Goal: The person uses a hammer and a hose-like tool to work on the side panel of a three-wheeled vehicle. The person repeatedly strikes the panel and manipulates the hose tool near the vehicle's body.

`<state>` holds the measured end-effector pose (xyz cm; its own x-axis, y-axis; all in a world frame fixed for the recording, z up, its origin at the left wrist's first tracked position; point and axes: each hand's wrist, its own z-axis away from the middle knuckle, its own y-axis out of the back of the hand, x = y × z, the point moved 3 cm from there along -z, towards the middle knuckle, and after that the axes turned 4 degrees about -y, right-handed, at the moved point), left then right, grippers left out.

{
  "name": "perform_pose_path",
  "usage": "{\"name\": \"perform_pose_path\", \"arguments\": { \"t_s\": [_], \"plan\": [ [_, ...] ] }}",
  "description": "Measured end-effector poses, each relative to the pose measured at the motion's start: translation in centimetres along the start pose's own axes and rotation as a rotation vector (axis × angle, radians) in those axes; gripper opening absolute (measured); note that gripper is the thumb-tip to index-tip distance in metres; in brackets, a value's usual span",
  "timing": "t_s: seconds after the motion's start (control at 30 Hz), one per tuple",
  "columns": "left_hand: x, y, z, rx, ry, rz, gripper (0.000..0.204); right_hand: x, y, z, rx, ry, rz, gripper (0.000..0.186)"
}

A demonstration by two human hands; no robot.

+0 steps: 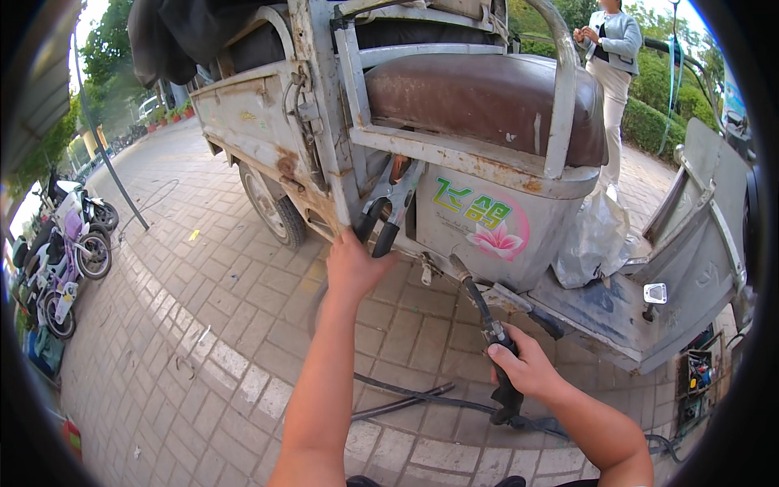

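Note:
My left hand (pixel 355 264) is closed around the black-gripped handles of a silver spring clamp (pixel 399 193). The clamp's jaws reach up to the rusty frame below the seat of a grey cargo tricycle (pixel 324 105); whether they bite on it I cannot make out. In my right hand (pixel 527 361) is a welding torch (pixel 480 308), its black handle pointing down and its curved neck up. The nozzle end sits close to the lower edge of the seat box (pixel 503 219); I cannot tell if they touch. A black cable (pixel 544 424) trails from the handle.
A dark rod (pixel 406 402) lies on the brick paving. A plastic bag (pixel 596 239) rests on the tricycle's footboard. At the right stands a box of tools (pixel 699 377). Parked scooters (pixel 69 252) line the left. Another person (pixel 613 65) stands behind the seat.

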<state>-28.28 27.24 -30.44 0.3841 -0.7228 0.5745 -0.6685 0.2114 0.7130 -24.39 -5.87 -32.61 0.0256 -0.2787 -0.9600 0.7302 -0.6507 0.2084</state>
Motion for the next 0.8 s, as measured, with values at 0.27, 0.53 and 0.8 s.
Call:
{"name": "perform_pose_path", "arguments": {
  "t_s": [0.27, 0.53, 0.8],
  "plan": [
    [0.4, -1.0, -0.1, 0.027, 0.032, -0.073, 0.087, -0.1, 0.5, -0.2, -0.026, 0.012, -0.043, 0.051],
    [1.2, -2.1, 0.1, 0.135, 0.094, -0.180, 0.078, 0.6, 1.3, -0.3, -0.062, 0.000, -0.069, 0.037],
    [1.6, -2.2, 0.2, 0.157, 0.092, -0.198, 0.080, 0.3, 1.7, -0.2, -0.049, -0.017, -0.103, 0.046]
  ]
}}
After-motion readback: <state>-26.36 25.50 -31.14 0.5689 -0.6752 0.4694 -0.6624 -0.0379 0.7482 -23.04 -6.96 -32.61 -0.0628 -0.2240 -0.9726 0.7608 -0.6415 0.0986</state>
